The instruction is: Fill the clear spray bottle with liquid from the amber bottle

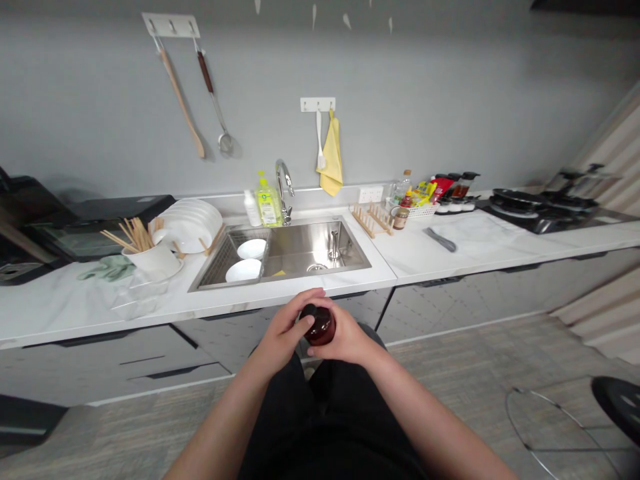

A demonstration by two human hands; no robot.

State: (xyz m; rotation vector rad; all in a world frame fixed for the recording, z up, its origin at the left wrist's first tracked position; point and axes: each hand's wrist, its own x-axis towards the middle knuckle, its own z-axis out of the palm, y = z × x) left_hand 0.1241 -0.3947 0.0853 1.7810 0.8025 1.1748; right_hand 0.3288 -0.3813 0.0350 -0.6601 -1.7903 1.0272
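Observation:
A dark reddish-brown bottle [323, 327] with a black top is held between both my hands, in front of the counter and below its front edge. My left hand [286, 331] grips it from the left, thumb against the black top. From the right, my right hand [346, 338] wraps round the bottle's body. The bottle's lower part is hidden, and its label cannot be read. Just beyond my hands lies the steel sink [356, 257]. Two white bowls [243, 271] sit in the rack at its left side.
Left of the sink stand a white pot of chopsticks [153, 260] and white plates [187, 223]. A soap bottle [269, 202] is beside the faucet [285, 183]. To the right are a wooden rack [373, 221], grey tongs [440, 240] and a stove [545, 217]. A wire-legged chair [545, 400] stands behind right.

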